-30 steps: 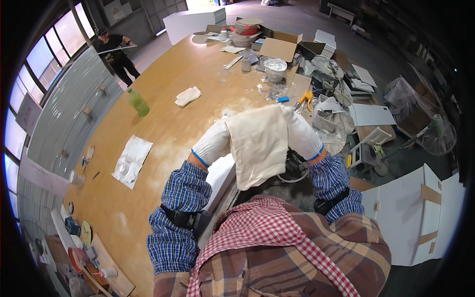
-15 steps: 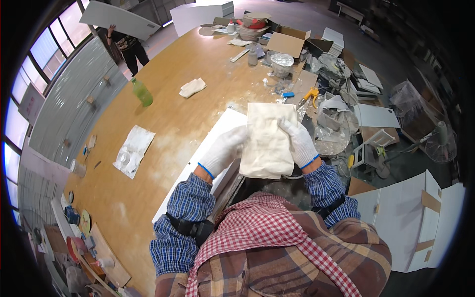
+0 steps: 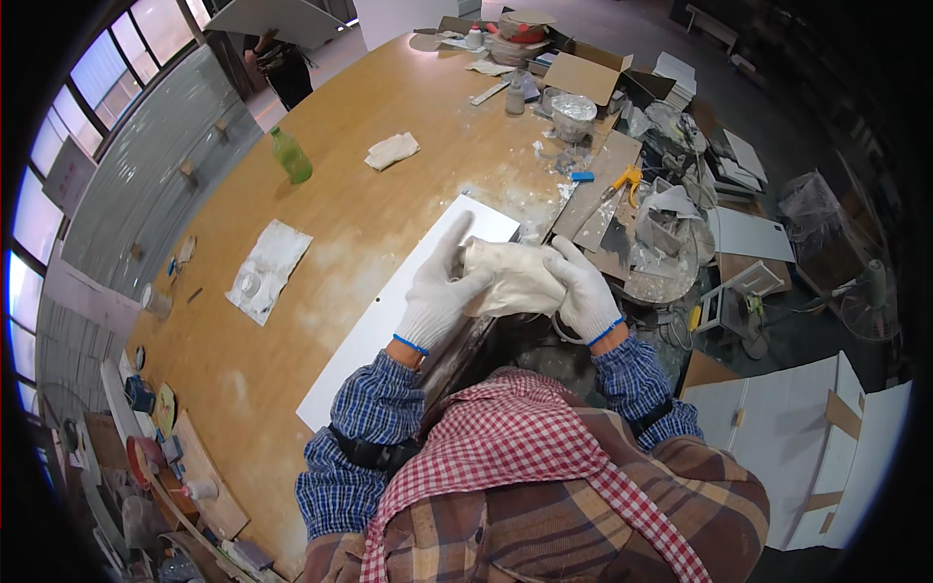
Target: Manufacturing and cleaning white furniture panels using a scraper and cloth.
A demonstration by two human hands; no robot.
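Note:
A cream cloth (image 3: 513, 278), folded and bunched, is held up between my two gloved hands near the table's edge. My left hand (image 3: 439, 291), in a white knit glove with a blue cuff, has its thumb against the cloth's left end while its index finger points up and away. On the right end, the thumb and fingers of my right hand (image 3: 585, 296) pinch the cloth; it wears the same kind of glove. Under my left hand lies a long white board (image 3: 374, 340), flat along the table edge. My hands partly cover it.
On the wooden table (image 3: 340, 219) are a green bottle (image 3: 292, 155), another folded cloth (image 3: 392, 151) and a white sheet (image 3: 270, 272). A yellow-handled tool (image 3: 627, 180), a blue block (image 3: 582, 177) and a bucket (image 3: 573, 119) sit at right. A person (image 3: 284, 76) carries a panel at the back.
The cloth, earlier spread out flat and hanging, is now folded up smaller between my hands. My view has shifted slightly, and the person at the back has moved with the panel.

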